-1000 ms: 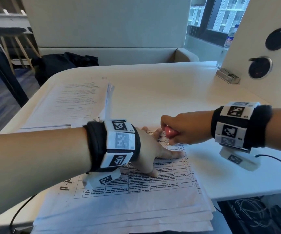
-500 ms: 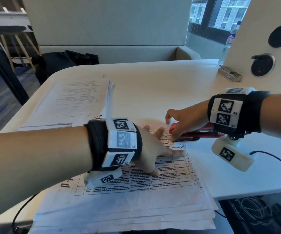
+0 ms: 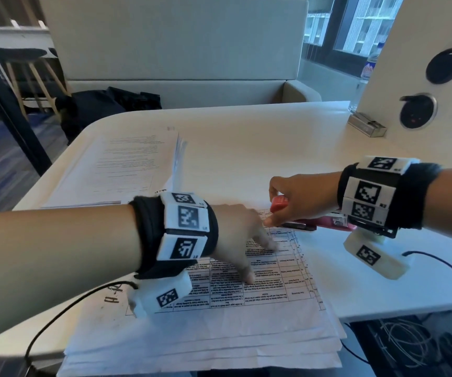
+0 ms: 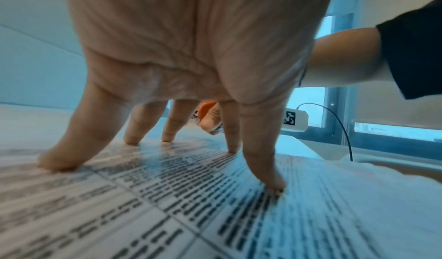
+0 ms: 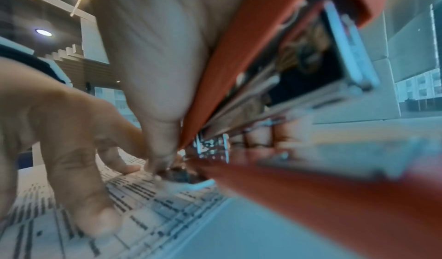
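- Left hand (image 3: 237, 232) lay spread, straight fingers (image 4: 260, 159) pressing the stack of white printed paper sheets (image 3: 219, 336) at the near bench edge, likely to stop the sheets shifting.
- Right hand (image 3: 303, 197) clenched round the red metal stapler (image 3: 279, 204), its mouth gaping at the stack's far right corner, apparently to bind there.
- Count: one stapler, two paper piles. The second white paper pile (image 3: 116, 170) lay far left on the white bench (image 3: 273, 137).

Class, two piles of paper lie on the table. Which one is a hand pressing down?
The near pile, topped by a printed grid: the left hand presses it with spread fingers. The far pile lies untouched.
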Tool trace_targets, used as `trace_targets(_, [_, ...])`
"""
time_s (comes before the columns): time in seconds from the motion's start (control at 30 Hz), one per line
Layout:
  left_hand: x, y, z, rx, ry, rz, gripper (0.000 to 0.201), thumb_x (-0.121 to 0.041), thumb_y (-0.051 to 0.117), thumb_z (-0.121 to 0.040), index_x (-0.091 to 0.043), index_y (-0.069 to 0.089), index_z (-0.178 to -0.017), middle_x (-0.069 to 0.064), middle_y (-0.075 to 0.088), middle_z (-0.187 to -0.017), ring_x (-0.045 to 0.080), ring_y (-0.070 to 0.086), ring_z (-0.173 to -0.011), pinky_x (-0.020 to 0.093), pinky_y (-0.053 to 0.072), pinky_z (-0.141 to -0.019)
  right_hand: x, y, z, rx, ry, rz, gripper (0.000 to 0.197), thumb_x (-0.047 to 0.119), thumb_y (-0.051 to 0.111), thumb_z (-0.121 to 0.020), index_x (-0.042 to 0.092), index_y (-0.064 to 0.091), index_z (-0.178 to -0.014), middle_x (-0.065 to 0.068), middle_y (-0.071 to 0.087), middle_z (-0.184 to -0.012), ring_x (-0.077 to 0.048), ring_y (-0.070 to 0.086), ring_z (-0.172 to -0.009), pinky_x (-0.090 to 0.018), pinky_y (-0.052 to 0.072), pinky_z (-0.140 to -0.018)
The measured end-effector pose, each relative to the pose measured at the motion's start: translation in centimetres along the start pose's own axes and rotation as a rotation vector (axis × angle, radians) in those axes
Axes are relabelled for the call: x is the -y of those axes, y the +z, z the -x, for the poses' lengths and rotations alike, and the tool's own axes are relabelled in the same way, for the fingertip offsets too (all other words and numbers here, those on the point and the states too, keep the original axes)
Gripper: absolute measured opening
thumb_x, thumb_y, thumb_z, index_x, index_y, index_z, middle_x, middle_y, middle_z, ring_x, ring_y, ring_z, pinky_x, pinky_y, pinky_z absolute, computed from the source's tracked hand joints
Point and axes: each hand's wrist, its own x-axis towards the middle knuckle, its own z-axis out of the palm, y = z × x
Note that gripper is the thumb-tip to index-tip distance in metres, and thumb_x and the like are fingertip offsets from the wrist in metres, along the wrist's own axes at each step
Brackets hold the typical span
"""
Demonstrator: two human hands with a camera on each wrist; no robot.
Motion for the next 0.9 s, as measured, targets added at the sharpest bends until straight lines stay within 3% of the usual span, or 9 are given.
trace_targets(0.1, [0.8, -0.4, 1.4, -0.105, 0.032, 0.102, 0.052, -0.038, 0.076, -0.076, -0.041, 0.059, -0.125, -0.009, 0.046, -0.145, 0.014, 0.042, -0.131, 0.033, 0.032, -0.105, -0.3, -0.2, 0.4, -0.057, -0.01, 0.066, 0.048, 0.066, 0.057, -0.08, 0.026, 0.047, -0.104, 0.009, 0.059, -0.091, -0.003, 0.056, -0.071, -0.018, 0.041, -0.057])
trace_targets(0.2, [1.7, -0.5, 1.2, -0.194, 0.002, 0.141, 0.038, -0.036, 0.076, -0.078, -0.033, 0.068, -0.115, -0.009, 0.058, -0.132, 0.011, 0.051, -0.123, 0.032, 0.038, -0.105, -0.7, -0.2, 0.9, -0.052, -0.032, 0.064, 0.048, 0.064, 0.062, -0.077, 0.026, 0.051, -0.105, 0.01, 0.059, -0.09, -0.003, 0.055, -0.073, -0.02, 0.046, -0.065])
trace_targets(0.3, [2.0, -1.0, 0.9, -0.26, 0.0, 0.135, 0.033, -0.034, 0.073, -0.081, -0.029, 0.07, -0.113, -0.009, 0.066, -0.12, 0.007, 0.057, -0.107, 0.024, 0.042, -0.089, -0.9, 0.1, 1.4, -0.023, -0.058, 0.016, 0.046, 0.056, 0.07, -0.075, 0.027, 0.053, -0.106, 0.01, 0.062, -0.089, -0.003, 0.058, -0.076, -0.024, 0.052, -0.072])
trace_targets(0.4, [1.5, -1.1, 0.0, -0.29, 0.025, 0.1, 0.027, -0.033, 0.071, -0.084, -0.025, 0.072, -0.11, -0.009, 0.07, -0.105, 0.004, 0.056, -0.088, 0.018, 0.037, -0.074, -0.8, 0.4, 1.7, -0.045, -0.095, 0.032, 0.045, 0.053, 0.073, -0.073, 0.028, 0.056, -0.106, 0.01, 0.064, -0.095, -0.006, 0.06, -0.081, -0.029, 0.054, -0.08])
trace_targets(0.5, [0.5, -1.0, -0.7, -0.313, 0.046, 0.102, 0.024, -0.032, 0.071, -0.084, -0.021, 0.074, -0.105, -0.01, 0.07, -0.096, 0.006, 0.059, -0.086, 0.018, 0.038, -0.072, -0.5, 0.6, 1.9, -0.075, -0.126, 0.129, 0.058, 0.062, 0.074, -0.065, 0.029, 0.057, -0.109, 0.01, 0.061, -0.101, -0.01, 0.056, -0.092, -0.032, 0.051, -0.087])
trace_targets(0.63, [-0.7, -0.9, -1.6, -0.308, 0.04, 0.066, 0.022, -0.035, 0.073, -0.081, -0.023, 0.074, -0.1, -0.008, 0.07, -0.1, 0.011, 0.063, -0.092, 0.027, 0.048, -0.08, -0.1, 0.9, 2.2, -0.06, -0.158, 0.165, 0.062, 0.062, 0.075, -0.064, 0.024, 0.059, -0.109, 0.009, 0.061, -0.098, -0.01, 0.055, -0.088, -0.029, 0.049, -0.084])
trace_targets(0.9, [-1.3, -1.0, -2.0, -0.353, 0.033, 0.021, 0.01, -0.03, 0.07, -0.085, -0.025, 0.075, -0.091, -0.014, 0.059, -0.074, 0.011, 0.06, -0.081, 0.025, 0.04, -0.064, 0.0, 0.9, 1.9, -0.065, -0.185, 0.203, 0.065, 0.066, 0.075, -0.061, 0.027, 0.061, -0.111, 0.009, 0.064, -0.096, -0.013, 0.057, -0.091, -0.035, 0.049, -0.087])
